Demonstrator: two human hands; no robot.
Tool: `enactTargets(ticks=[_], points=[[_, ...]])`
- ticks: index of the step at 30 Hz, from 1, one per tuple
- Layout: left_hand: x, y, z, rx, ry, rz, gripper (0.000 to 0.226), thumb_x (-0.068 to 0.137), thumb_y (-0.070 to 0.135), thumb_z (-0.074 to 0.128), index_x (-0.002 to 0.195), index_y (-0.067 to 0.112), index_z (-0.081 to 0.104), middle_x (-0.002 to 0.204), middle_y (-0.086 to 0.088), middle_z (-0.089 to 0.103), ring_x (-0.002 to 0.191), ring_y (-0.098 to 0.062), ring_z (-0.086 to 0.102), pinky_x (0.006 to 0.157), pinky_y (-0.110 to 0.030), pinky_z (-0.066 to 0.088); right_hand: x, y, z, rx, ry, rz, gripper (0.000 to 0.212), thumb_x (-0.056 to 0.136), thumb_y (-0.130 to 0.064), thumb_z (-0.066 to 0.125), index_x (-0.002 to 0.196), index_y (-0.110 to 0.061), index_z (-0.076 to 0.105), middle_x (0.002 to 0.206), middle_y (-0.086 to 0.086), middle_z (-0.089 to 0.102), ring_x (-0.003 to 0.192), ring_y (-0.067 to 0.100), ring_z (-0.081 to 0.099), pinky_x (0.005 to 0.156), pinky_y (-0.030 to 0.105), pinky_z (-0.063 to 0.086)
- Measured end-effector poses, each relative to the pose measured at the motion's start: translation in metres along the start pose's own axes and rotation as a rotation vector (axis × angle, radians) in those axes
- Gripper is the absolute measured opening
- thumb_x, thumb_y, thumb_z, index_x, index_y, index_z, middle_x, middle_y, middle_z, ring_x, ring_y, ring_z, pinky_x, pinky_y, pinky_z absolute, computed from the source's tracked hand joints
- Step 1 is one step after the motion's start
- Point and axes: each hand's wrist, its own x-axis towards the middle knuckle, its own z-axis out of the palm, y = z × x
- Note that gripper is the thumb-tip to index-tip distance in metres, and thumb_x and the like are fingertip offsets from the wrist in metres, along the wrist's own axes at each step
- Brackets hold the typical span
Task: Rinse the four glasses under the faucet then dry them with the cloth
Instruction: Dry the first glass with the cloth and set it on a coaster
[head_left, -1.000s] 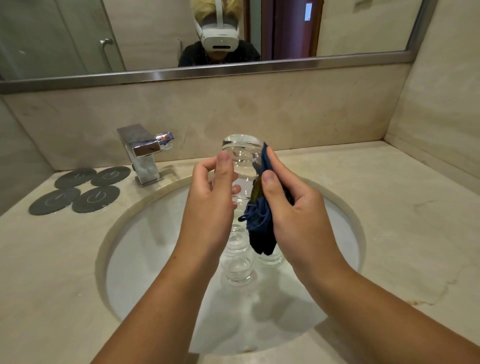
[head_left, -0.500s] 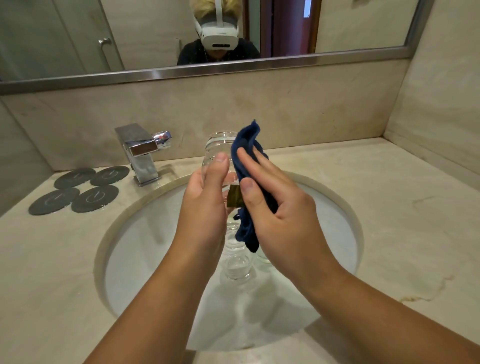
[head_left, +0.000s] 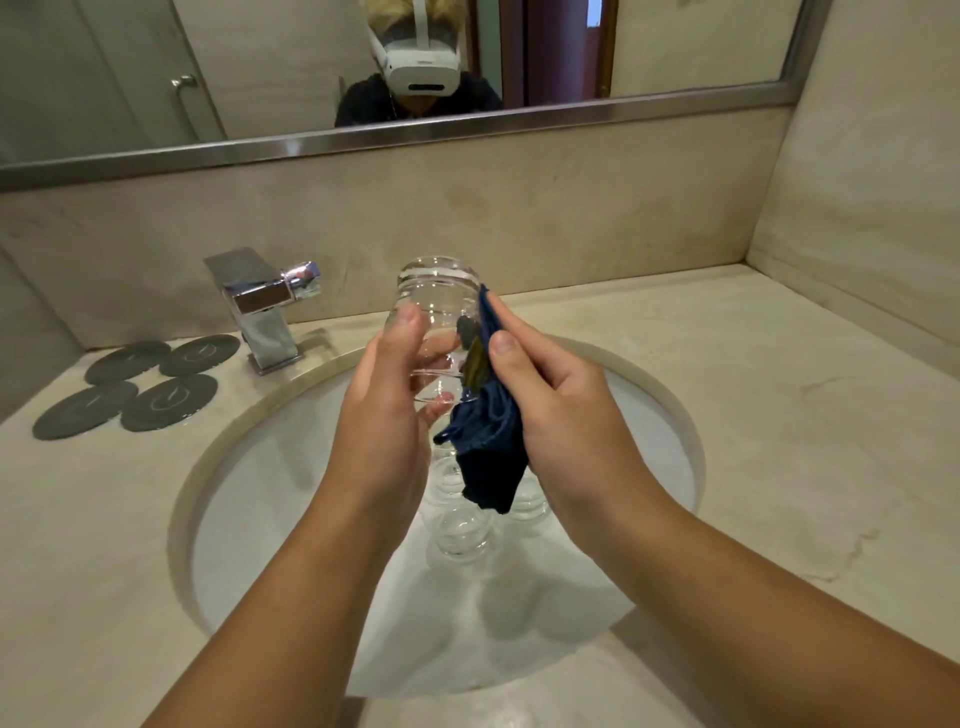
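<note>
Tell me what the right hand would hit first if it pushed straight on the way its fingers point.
The right hand grips the blue cloth, which lies against the glass that the left hand holds, so it would likely press into that glass straight away.

The left hand (head_left: 384, 410) and the right hand (head_left: 561, 415) were bare, with short, plain nails (head_left: 501, 343) at the fingertips. Back from the fingers, both forearms (head_left: 291, 571) were bare to the frame's edge. Far beyond the fingertips, the mirror (head_left: 701, 47) showed a white headset (head_left: 422, 62) with a white strap (head_left: 422, 21) over the crown, and a dark top (head_left: 467, 98) below it.
</note>
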Motion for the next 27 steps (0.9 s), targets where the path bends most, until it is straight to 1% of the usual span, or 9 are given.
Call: enactTargets(ticks=[4,7,11,15,17,21,23,25,27], points=[[0.001,0.002,-0.002,0.000,0.064,0.029,0.038,0.096,0.062,0.065,0.107,0.027,0.070,0.102,0.008,0.079,0.105,-0.012,0.075,0.102,-0.042,0.055,-0.005,0.001,0.007,0.054,-0.049,0.091,0.037,0.110,-0.033,0.057,0.146,-0.038,0.062,0.131,-0.016,0.074,0.123,0.007,0.069,0.113,0.041,0.050],[0.002,0.003,-0.004,0.014,0.037,0.056,0.049,0.086,0.068,0.061,0.112,0.027,0.071,0.114,0.005,0.079,0.122,-0.020,0.071,0.114,-0.050,0.049,-0.006,-0.002,0.008,0.154,-0.070,0.170,0.034,0.110,-0.034,0.056,0.143,-0.036,0.065,0.127,-0.012,0.076,0.121,0.012,0.071,0.113,0.043,0.051],[-0.002,0.005,-0.002,0.064,-0.056,0.061,0.047,0.087,0.066,0.053,0.108,0.031,0.076,0.118,0.007,0.079,0.129,-0.017,0.067,0.118,-0.048,0.043,-0.005,-0.010,0.004,0.304,-0.075,0.228,0.033,0.111,-0.030,0.053,0.139,-0.027,0.068,0.121,-0.002,0.079,0.113,0.018,0.075,0.098,0.034,0.059],[0.000,0.008,-0.001,0.172,-0.023,0.104,0.050,0.080,0.072,0.056,0.121,0.049,0.075,0.114,0.026,0.074,0.110,0.009,0.065,0.100,-0.033,0.044,-0.002,-0.010,-0.001,0.244,-0.035,0.155,0.033,0.110,-0.028,0.055,0.140,-0.030,0.068,0.126,-0.006,0.077,0.119,0.014,0.073,0.108,0.039,0.055],[0.002,0.010,-0.003,0.196,0.037,0.198,0.055,0.084,0.066,0.057,0.136,0.048,0.065,0.109,0.023,0.069,0.099,0.007,0.065,0.091,-0.028,0.046,-0.002,-0.009,0.000,0.140,-0.019,0.080,0.033,0.110,-0.030,0.057,0.140,-0.036,0.068,0.131,-0.014,0.074,0.125,0.009,0.068,0.114,0.040,0.050],[0.001,0.010,-0.003,0.209,0.055,0.310,0.035,0.093,0.059,0.052,0.127,0.056,0.060,0.120,0.008,0.066,0.107,-0.007,0.065,0.090,-0.029,0.051,-0.009,-0.012,0.002,-0.051,-0.001,-0.094,0.036,0.110,-0.029,0.056,0.142,-0.043,0.063,0.129,-0.016,0.068,0.127,0.008,0.058,0.105,0.032,0.053],[-0.001,0.008,-0.002,0.224,0.015,0.293,0.041,0.093,0.065,0.051,0.133,0.056,0.057,0.134,0.005,0.064,0.114,-0.008,0.066,0.095,-0.030,0.052,-0.012,-0.013,0.002,-0.094,-0.014,-0.161,0.039,0.110,-0.027,0.056,0.144,-0.044,0.060,0.126,-0.018,0.071,0.125,0.005,0.060,0.096,0.027,0.056],[-0.003,0.007,0.000,0.226,-0.016,0.273,0.055,0.087,0.075,0.055,0.138,0.056,0.054,0.143,0.005,0.063,0.110,-0.004,0.070,0.102,-0.033,0.052,-0.011,-0.013,0.001,-0.126,-0.025,-0.182,0.040,0.110,-0.026,0.055,0.145,-0.043,0.059,0.111,-0.027,0.075,0.117,-0.003,0.067,0.089,0.011,0.052],[-0.005,0.007,0.002,0.210,-0.027,0.271,0.057,0.083,0.074,0.058,0.137,0.056,0.056,0.137,0.008,0.065,0.101,0.001,0.070,0.099,-0.031,0.051,-0.007,-0.012,-0.001,-0.113,-0.019,-0.154,0.038,0.111,-0.028,0.054,0.146,-0.043,0.059,0.115,-0.029,0.072,0.118,-0.005,0.066,0.099,0.013,0.049]])
